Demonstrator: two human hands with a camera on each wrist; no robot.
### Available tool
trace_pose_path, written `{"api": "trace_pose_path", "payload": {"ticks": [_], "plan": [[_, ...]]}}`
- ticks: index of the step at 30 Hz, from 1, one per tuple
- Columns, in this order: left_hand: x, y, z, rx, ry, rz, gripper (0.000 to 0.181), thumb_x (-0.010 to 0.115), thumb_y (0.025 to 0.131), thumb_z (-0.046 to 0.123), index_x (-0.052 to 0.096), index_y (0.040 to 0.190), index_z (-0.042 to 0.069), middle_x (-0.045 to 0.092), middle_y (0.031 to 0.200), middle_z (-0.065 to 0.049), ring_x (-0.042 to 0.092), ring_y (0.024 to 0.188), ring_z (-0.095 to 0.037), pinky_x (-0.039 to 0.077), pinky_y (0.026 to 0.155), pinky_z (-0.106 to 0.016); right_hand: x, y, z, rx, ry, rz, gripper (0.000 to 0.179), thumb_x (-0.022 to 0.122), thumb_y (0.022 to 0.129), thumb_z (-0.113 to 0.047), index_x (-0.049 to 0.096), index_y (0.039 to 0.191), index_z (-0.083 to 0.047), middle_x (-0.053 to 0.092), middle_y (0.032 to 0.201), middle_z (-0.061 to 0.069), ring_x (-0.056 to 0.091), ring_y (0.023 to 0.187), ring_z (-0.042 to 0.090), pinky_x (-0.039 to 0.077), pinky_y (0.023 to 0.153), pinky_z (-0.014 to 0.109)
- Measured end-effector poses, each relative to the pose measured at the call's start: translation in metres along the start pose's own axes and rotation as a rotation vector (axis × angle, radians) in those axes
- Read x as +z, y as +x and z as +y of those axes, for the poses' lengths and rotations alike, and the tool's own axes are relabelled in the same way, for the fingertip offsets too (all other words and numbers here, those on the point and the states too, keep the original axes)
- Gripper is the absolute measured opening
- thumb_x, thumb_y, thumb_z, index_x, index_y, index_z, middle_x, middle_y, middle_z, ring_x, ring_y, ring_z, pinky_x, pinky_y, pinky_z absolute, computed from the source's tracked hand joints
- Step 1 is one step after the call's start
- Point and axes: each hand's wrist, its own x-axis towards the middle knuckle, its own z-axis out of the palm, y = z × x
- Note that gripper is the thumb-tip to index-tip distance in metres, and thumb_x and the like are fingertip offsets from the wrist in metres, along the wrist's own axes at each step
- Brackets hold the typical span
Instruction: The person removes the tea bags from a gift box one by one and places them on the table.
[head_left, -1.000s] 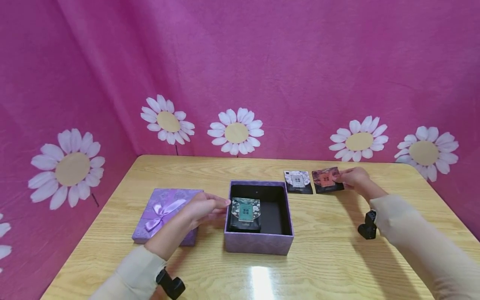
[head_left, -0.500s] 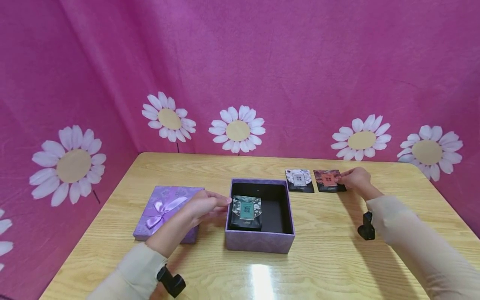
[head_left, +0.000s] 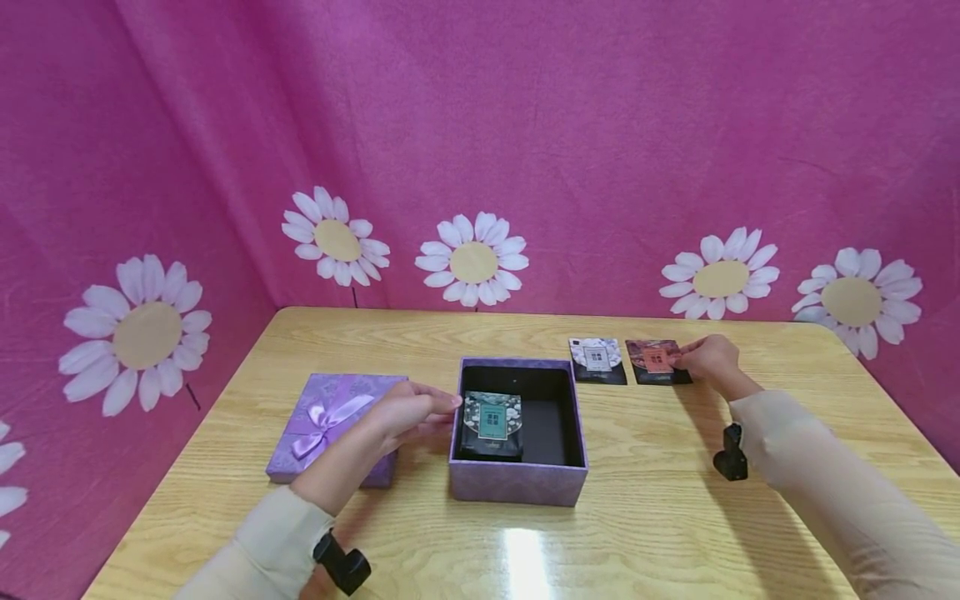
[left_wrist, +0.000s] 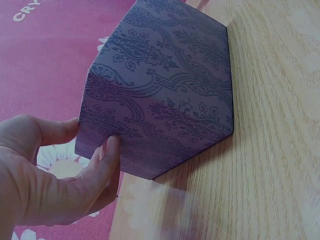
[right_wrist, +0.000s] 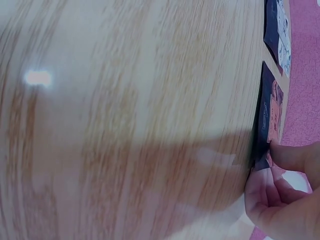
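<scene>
My left hand is at the left wall of an uncovered purple gift box. In the left wrist view the hand pinches the patterned wall near its rim, one digit at the edge and other fingertips on the outside. Inside the box, on its left side, lies a black sachet with a green label. At the back right, my right hand pinches the right edge of a black sachet with a red label. The right wrist view shows thumb and fingers on that sachet's edge.
Left of the box lies its purple lid with a ribbon bow, partly behind my left forearm. A black sachet with a white label sits beside the red one. Behind the wooden table hangs a pink flowered cloth.
The red-labelled sachet, tilted a second ago, now lies straighter and flatter beside the white one, still in my right hand. My left hand stays at the box.
</scene>
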Motion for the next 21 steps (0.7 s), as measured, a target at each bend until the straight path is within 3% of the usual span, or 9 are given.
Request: {"api": "trace_pose_path", "payload": {"ticks": [7, 11, 14, 17, 21], "plan": [[0.003, 0.001, -0.001, -0.006, 0.012, 0.013, 0.030, 0.059, 0.092, 0.003, 0.055, 0.115, -0.015, 0.061, 0.122, -0.031, 0.066, 0.110, -0.031, 0.058, 0.092, -0.032, -0.005, -0.004, 0.002, 0.017, -0.011, 0.008, 0.034, 0.071, 0.080, -0.023, 0.070, 0.097, 0.007, 0.065, 0.110, 0.028, 0.053, 0.100, 0.039, 0.050, 0.081, 0.040], [0.004, 0.000, -0.003, -0.011, 0.030, 0.027, 0.030, 0.059, 0.092, 0.004, 0.055, 0.115, -0.014, 0.062, 0.122, -0.030, 0.064, 0.112, -0.033, 0.058, 0.094, -0.033, -0.010, -0.009, 0.001, 0.032, -0.009, -0.015, 0.036, 0.070, 0.082, -0.023, 0.069, 0.103, 0.006, 0.066, 0.108, 0.027, 0.054, 0.102, 0.039, 0.050, 0.087, 0.044], [0.004, -0.001, -0.003, -0.014, 0.037, 0.033, 0.031, 0.059, 0.091, 0.005, 0.055, 0.116, -0.015, 0.062, 0.122, -0.030, 0.067, 0.107, -0.030, 0.057, 0.095, -0.035, -0.015, -0.013, -0.004, 0.037, 0.016, -0.053, 0.039, 0.069, 0.083, -0.024, 0.067, 0.109, 0.006, 0.066, 0.104, 0.025, 0.055, 0.099, 0.036, 0.051, 0.080, 0.039], [0.004, -0.002, -0.002, -0.014, 0.037, 0.042, 0.032, 0.060, 0.091, 0.006, 0.056, 0.115, -0.014, 0.064, 0.118, -0.028, 0.069, 0.096, -0.021, 0.057, 0.095, -0.035, -0.020, -0.016, -0.011, 0.011, 0.095, -0.119, 0.043, 0.069, 0.085, -0.021, 0.063, 0.114, 0.009, 0.068, 0.090, 0.016, 0.061, 0.086, 0.024, 0.056, 0.074, 0.032], [0.003, -0.001, -0.001, -0.009, 0.027, 0.046, 0.032, 0.061, 0.091, 0.007, 0.056, 0.115, -0.014, 0.066, 0.115, -0.026, 0.066, 0.086, -0.012, 0.059, 0.090, -0.032, -0.023, -0.022, -0.022, -0.023, 0.229, -0.225, 0.047, 0.066, 0.087, -0.014, 0.055, 0.121, 0.016, 0.064, 0.071, -0.006, 0.061, 0.067, 0.005, 0.060, 0.069, 0.024]]}}
